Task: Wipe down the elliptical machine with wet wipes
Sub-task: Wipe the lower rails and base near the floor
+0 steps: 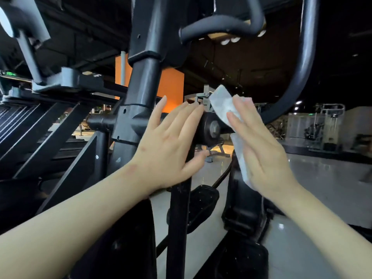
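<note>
The straight-fingered right hand (261, 150) only presses the thin white wet wipe (221, 105) at 3 o'clock of the round black bolted pivot hub (210, 130), with the flat left hand (171, 141) at 9 o'clock, so the unpinched wipe may slip.

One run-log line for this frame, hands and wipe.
step: wiping beside pivot hub | right hand: flat, presses wet wipe against black arm | left hand: open, fingers at pivot hub

The room is dim, so the black machine frame (141, 87) loses most detail, while small ceiling lamps (229, 40) and an orange wall (173, 87) glow behind it, the pale floor (322, 178) gives soft glare, the background is blurred, and straight bars bend near the edges.
</note>
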